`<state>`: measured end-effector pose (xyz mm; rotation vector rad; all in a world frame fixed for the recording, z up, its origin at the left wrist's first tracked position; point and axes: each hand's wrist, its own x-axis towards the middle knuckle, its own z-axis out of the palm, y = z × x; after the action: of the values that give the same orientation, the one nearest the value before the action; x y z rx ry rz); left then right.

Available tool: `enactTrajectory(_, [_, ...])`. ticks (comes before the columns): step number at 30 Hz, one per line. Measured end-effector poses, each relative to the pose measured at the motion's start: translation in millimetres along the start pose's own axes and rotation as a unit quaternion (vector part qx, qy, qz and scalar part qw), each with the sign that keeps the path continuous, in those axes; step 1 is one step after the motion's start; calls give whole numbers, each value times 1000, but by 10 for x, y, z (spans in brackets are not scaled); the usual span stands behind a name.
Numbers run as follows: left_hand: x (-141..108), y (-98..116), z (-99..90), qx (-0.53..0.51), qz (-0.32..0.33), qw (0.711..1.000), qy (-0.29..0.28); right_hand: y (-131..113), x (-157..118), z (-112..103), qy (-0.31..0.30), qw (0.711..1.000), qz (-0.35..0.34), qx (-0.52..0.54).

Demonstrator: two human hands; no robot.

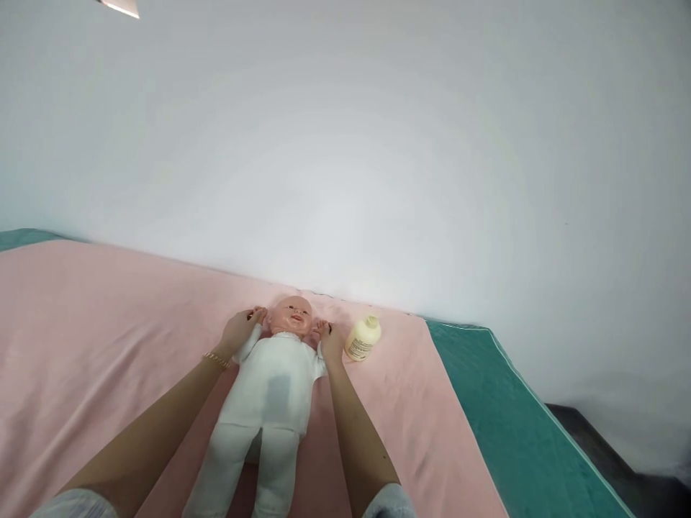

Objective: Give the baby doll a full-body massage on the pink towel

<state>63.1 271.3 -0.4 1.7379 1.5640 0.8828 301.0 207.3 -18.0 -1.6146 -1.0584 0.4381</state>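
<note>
A baby doll (270, 381) with a white cloth body and a grey patch on its belly lies on its back, head toward the wall. Both its arms are bent up beside its head. My left hand (238, 331) is closed around the doll's hand on the left side of the picture. On the other side, my right hand (333, 341) grips the doll's other hand. A pale yellow bottle (363, 338) with printed text stands just right of my right hand, apart from it.
A pink cloth (134, 316) with soft wrinkles lies under the doll. Green cloth (491, 381) shows at the right and far left. A plain white wall (345, 144) rises behind. Something dark (599, 446) sits past the right edge.
</note>
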Motion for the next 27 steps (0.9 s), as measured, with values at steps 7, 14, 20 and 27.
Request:
enactTrajectory(7, [-18,-18,-18,0,10,1000,18,-40,-63,-1,5,1000,5,6])
enactTrajectory(14, [-312,57,-154,-37,11,997,73,-238,-380,-199,1,997,-51,59])
enactTrajectory(20, [-820,103,-497,-32,35,987,151,-349,-849,-502,-5,992,-74,105])
enactTrajectory(27, [-1601,-181,-750,-2,-37,989,146,-340,-1682,-849,-24,999,-24,30])
